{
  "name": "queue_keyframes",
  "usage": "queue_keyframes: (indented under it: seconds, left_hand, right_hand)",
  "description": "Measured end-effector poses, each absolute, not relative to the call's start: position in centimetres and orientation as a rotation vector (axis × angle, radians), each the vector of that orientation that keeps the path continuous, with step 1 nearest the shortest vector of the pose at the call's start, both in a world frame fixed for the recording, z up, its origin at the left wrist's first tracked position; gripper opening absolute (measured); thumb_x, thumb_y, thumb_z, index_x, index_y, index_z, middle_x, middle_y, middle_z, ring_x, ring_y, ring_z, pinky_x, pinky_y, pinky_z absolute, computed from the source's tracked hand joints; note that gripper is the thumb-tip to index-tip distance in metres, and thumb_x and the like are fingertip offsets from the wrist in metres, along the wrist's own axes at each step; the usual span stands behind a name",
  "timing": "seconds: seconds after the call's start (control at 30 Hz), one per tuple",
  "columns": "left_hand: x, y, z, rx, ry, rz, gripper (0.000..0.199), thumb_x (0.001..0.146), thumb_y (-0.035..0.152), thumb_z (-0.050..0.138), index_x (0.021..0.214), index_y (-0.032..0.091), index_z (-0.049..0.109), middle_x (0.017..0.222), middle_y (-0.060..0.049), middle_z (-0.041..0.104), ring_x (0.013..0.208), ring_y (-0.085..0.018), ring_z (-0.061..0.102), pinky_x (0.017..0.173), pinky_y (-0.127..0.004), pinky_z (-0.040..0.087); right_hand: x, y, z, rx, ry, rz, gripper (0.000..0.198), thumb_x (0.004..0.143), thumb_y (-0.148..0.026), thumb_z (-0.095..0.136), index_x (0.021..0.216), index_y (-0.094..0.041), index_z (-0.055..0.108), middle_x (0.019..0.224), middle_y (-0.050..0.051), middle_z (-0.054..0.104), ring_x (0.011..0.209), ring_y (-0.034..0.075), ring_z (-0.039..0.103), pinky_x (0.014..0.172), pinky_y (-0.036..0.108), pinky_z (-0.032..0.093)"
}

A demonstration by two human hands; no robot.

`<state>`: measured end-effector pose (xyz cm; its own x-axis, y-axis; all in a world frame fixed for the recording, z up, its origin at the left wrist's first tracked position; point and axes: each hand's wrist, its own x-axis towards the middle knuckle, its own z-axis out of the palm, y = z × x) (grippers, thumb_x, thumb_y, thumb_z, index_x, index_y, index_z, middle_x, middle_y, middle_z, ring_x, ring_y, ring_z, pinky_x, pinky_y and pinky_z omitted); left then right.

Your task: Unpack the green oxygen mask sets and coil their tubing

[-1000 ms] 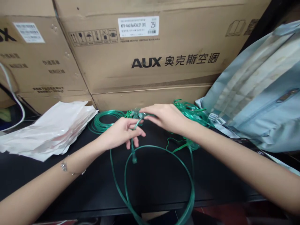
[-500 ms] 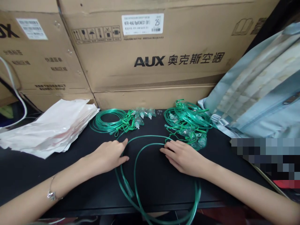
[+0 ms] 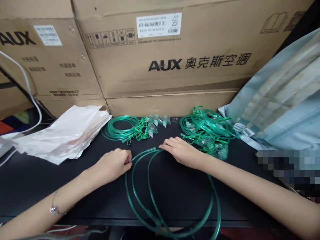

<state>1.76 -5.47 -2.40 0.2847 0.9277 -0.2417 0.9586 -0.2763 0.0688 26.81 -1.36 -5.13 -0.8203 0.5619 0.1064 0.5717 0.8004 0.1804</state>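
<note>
A long length of green oxygen tubing [image 3: 160, 227] lies in loose loops in front of me, its lower curve hanging past the table's front edge. My left hand [image 3: 117, 164] is closed, with thumb and fingers pinched on the tubing at the left of the loops. At the top of the loops, my right hand [image 3: 178, 150] has its fingertips together on a strand, close to a free tube end [image 3: 151, 149]. Behind, a coil of green tubing [image 3: 122, 128] with clear masks [image 3: 157, 121] and green straps sits left; a tangled pile of tubing and masks [image 3: 206, 125] sits right.
White flat packets [image 3: 67, 133] are stacked at the left on the black table [image 3: 87, 203]. Large cardboard boxes [image 3: 172, 80] form a wall behind. A light blue bag [image 3: 285, 113] leans at the right, and a white cable [image 3: 30, 86] runs down the far left.
My left fingers have closed around the tubing. My right hand has shifted left and slightly up, bringing a free tube end into view at the top of the loops.
</note>
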Motion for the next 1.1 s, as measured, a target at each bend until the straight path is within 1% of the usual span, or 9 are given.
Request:
queue_keyframes:
  seconds: [0.17,0.33,0.43,0.6,0.77,0.83,0.93,1.0,1.1]
  left_hand:
    - [2.7,-4.2,-2.8,2.421,1.519,0.035,0.014,0.079,0.022,0.044,0.083,0.020,0.057,0.078,-0.003,0.062,0.071,-0.018,0.058,0.058,-0.026,0.039]
    - [4.3,-2.8,-3.1,2.427,1.300,0.254,0.029,0.085,0.020,0.036,0.094,0.016,0.063,0.089,-0.007,0.063,0.082,-0.017,0.058,0.075,-0.027,0.042]
    - [4.9,-2.7,-3.5,2.395,1.291,0.297,0.027,0.082,0.032,0.048,0.094,0.015,0.064,0.086,-0.007,0.061,0.073,-0.017,0.057,0.068,-0.027,0.044]
    - [5.0,-2.5,-4.0,2.278,1.275,0.322,0.026,0.074,0.031,0.058,0.093,0.013,0.063,0.083,-0.004,0.060,0.068,-0.014,0.056,0.062,-0.024,0.044]
    - [3.9,-3.1,-3.7,2.327,1.328,0.374,0.033,0.078,0.037,0.052,0.101,0.014,0.060,0.092,-0.006,0.060,0.069,-0.014,0.056,0.065,-0.026,0.044]
    - [3.3,-3.7,-3.5,2.301,1.360,0.339,0.035,0.078,0.041,0.052,0.101,0.016,0.059,0.088,-0.005,0.061,0.069,-0.015,0.057,0.065,-0.026,0.044]
    - [2.6,-4.3,-3.4,2.188,1.376,0.204,0.031,0.076,0.041,0.053,0.095,0.018,0.058,0.072,0.000,0.061,0.063,-0.014,0.057,0.057,-0.024,0.042]
    - [2.5,-4.5,-3.4,2.105,1.354,0.157,0.027,0.075,0.038,0.054,0.093,0.017,0.056,0.065,0.002,0.060,0.056,-0.013,0.056,0.053,-0.022,0.041]
    - [3.1,-4.4,-3.6,2.024,1.343,0.197,0.025,0.073,0.034,0.054,0.091,0.017,0.053,0.060,0.002,0.060,0.052,-0.013,0.057,0.048,-0.021,0.042]
  right_hand:
    - [25.6,-0.7,-5.2,-0.840,-2.857,-0.062,0.040,0.080,0.000,0.039,0.109,-0.018,0.059,0.097,0.007,0.055,0.085,0.016,0.050,0.075,0.030,0.041]
    - [24.5,-0.2,-5.6,-0.863,-2.660,0.180,0.036,0.080,-0.002,0.041,0.097,-0.021,0.066,0.092,0.005,0.053,0.084,0.014,0.049,0.070,0.024,0.042]
    - [24.0,0.3,-5.9,-0.786,-2.641,0.249,0.035,0.080,-0.001,0.041,0.094,-0.020,0.067,0.089,0.005,0.054,0.083,0.014,0.048,0.073,0.025,0.042]
    - [23.9,0.6,-6.0,-0.764,-2.646,0.214,0.030,0.081,-0.004,0.046,0.093,-0.022,0.067,0.093,0.004,0.055,0.089,0.017,0.047,0.081,0.032,0.038]
    - [25.1,-3.1,-4.4,-0.868,-2.626,0.258,0.018,0.086,-0.023,0.046,0.098,-0.016,0.058,0.095,0.008,0.054,0.090,0.018,0.047,0.081,0.033,0.039]
    - [25.5,-5.5,-3.8,-0.921,-2.702,0.367,0.025,0.087,-0.037,0.045,0.091,-0.016,0.057,0.088,0.006,0.056,0.083,0.018,0.050,0.078,0.033,0.041]
    - [25.6,-8.6,-3.6,-0.965,-2.803,0.389,0.042,0.076,-0.057,0.051,0.086,-0.017,0.057,0.086,0.006,0.056,0.081,0.020,0.051,0.077,0.036,0.041]
    - [25.3,-9.7,-3.8,-0.929,-2.843,0.354,0.040,0.073,-0.055,0.056,0.086,-0.017,0.057,0.089,0.007,0.056,0.083,0.021,0.051,0.077,0.036,0.042]
    - [24.6,-9.6,-4.0,-0.866,-2.879,0.328,0.019,0.078,-0.033,0.055,0.086,-0.016,0.057,0.090,0.007,0.056,0.084,0.019,0.050,0.080,0.034,0.042]
